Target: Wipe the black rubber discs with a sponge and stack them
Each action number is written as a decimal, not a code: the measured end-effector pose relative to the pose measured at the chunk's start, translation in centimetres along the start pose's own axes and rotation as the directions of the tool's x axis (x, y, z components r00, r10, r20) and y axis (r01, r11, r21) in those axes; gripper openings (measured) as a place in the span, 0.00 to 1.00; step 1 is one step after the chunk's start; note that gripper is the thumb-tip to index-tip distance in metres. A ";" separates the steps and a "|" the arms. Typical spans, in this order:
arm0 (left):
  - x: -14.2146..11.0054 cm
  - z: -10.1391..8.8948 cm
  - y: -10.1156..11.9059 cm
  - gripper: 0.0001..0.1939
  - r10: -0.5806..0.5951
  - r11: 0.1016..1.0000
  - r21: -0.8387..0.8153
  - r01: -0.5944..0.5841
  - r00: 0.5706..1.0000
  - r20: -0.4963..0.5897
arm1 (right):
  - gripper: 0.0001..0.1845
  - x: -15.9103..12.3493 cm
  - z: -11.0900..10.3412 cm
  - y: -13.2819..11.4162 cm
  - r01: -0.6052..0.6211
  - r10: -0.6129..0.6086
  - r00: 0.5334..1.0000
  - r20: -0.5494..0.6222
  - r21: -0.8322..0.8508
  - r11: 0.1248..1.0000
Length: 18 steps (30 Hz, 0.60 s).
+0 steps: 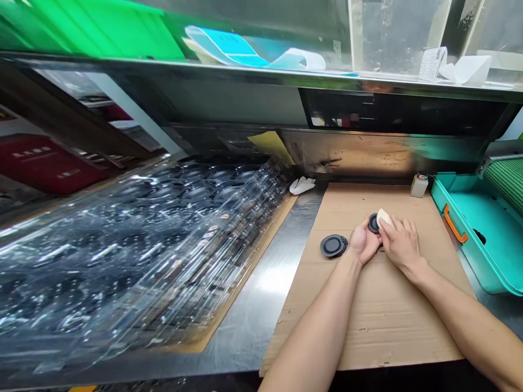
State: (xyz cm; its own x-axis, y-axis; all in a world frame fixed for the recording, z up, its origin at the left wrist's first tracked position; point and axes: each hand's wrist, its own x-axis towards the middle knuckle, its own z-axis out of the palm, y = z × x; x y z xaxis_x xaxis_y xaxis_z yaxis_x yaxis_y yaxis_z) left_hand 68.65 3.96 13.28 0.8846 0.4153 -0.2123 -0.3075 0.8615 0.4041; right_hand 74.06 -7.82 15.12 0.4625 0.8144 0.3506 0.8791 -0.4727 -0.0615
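My left hand is closed around a small black round part, held just above a cardboard sheet. My right hand is closed on a small cream-white pad and presses it against that black part. A second black round disc lies flat on the cardboard just left of my left hand.
A big stack of clear plastic trays with dark parts fills the left of the bench. A teal bin stands at the right. A small bottle and a crumpled white cloth sit at the back.
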 end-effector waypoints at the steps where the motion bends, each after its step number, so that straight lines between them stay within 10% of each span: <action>1: 0.0 0.1 -0.1 0.20 0.007 1.000 -0.002 -0.007 1.000 -0.021 | 0.23 0.1 0.0 -0.2 -0.014 0.014 1.000 0.008 -0.005 1.000; 18: 0.0 0.3 -1.1 0.21 -0.010 0.991 0.132 0.021 0.997 -0.082 | 0.24 0.3 -0.9 -0.1 0.018 -0.018 0.995 0.098 0.002 1.000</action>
State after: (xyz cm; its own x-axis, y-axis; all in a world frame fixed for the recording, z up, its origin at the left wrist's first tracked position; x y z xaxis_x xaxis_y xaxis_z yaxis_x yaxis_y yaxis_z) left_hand 69.06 2.93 13.07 0.8560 0.4291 -0.2882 -0.2400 0.8237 0.5138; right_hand 74.03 -7.83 16.06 0.4556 0.8520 0.2580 0.8875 -0.4573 -0.0569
